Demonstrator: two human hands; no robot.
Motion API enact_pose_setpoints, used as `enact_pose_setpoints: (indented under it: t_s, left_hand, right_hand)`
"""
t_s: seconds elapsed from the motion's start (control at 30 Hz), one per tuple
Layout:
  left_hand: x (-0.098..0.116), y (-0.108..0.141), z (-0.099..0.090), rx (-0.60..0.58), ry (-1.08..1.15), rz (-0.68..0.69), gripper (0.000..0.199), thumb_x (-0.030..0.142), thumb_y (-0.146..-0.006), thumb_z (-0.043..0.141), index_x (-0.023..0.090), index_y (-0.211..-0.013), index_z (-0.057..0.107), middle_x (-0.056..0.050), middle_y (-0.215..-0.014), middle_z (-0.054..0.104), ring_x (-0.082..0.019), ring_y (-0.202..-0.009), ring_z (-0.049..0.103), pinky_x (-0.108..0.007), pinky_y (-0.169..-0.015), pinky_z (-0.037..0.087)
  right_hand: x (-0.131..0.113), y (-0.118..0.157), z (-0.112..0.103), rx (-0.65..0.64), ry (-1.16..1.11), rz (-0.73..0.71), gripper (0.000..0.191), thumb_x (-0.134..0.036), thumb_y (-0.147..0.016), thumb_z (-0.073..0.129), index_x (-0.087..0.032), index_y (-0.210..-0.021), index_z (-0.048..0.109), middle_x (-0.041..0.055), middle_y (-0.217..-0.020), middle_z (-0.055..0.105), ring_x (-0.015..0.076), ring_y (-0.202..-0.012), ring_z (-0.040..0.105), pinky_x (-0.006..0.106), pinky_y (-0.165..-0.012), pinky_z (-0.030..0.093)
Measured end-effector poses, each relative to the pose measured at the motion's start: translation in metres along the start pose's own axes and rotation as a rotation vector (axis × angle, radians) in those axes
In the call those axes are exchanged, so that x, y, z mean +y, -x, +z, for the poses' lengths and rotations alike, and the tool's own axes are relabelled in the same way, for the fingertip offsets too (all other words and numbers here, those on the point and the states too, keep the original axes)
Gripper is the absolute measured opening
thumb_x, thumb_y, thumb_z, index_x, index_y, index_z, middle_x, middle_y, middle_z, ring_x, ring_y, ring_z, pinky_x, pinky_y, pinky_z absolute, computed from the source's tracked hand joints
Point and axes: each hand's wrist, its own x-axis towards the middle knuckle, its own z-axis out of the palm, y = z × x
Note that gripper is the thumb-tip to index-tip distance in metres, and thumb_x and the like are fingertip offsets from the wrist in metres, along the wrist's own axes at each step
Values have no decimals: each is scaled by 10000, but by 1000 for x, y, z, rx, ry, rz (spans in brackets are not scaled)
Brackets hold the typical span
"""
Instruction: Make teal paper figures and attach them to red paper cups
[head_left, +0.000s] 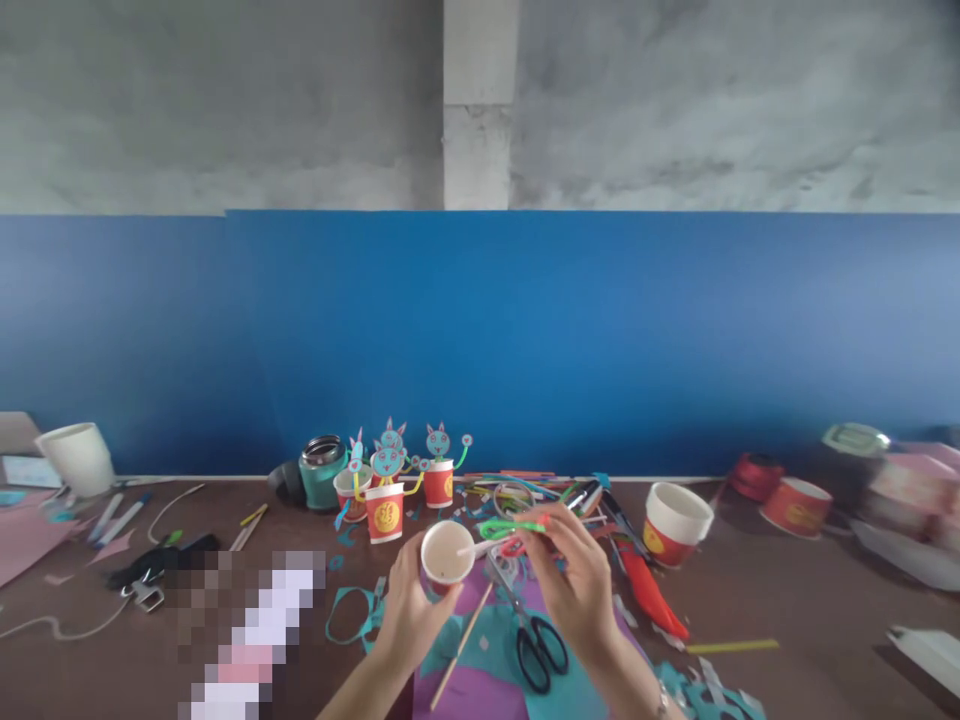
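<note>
Left hand (412, 600) pinches the cup (448, 553), mouth up, above the paper (480, 690); right hand (574, 570) pinches a stick (474, 548) at its mouth; off-centre pressure could tip it.

Blue partition (525, 340), grey wall (300, 100), red-and-white cups with yellow emblems (385, 514), brown table (750, 600), black-handled scissors (533, 652)
</note>
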Motion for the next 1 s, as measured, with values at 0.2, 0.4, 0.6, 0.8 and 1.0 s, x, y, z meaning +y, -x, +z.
enact_pose_setpoints:
  t_s: [0.2,0.4,0.6,0.8,1.0]
  left_hand:
    - [21,11,-11,-195,242,248,622,83,-701,580,198,-1263,340,-127,-1181,525,-254,-1094,530,-398,-918,441]
    - [26,14,-12,-244,413,185,638,50,-683,578,212,-1258,355,-99,-1188,521,-246,-1098,518,-381,-938,428]
    - [26,13,-14,-277,446,145,638,46,-675,577,226,-1247,359,-80,-1177,526,-233,-1072,527,-366,-929,431]
    - [26,13,-13,-274,447,141,618,67,-679,585,220,-1240,375,-83,-1179,525,-240,-1070,531,-374,-917,439]
    - [26,13,-14,-299,440,122,632,54,-673,575,219,-1243,358,-81,-1178,524,-237,-1077,520,-377,-927,432]
  right_hand:
    - [-8,9,10,-292,-68,-83,220,-93,-850,489,-211,-962,637,62,-867,594,177,-791,566,283,-692,464]
    - [-4,13,17,-430,-60,-62,239,-101,-872,454,-213,-1007,615,59,-867,576,162,-767,547,278,-671,446]
    - [-2,12,17,-460,-29,-84,212,-106,-883,433,-212,-984,587,52,-857,568,157,-760,544,274,-666,434]
    - [-2,12,17,-464,-14,-96,183,-104,-878,442,-201,-953,578,50,-858,574,146,-742,545,259,-652,434]
    - [-4,12,18,-454,-19,-109,189,-116,-883,437,-200,-962,587,55,-865,586,148,-746,556,261,-658,448]
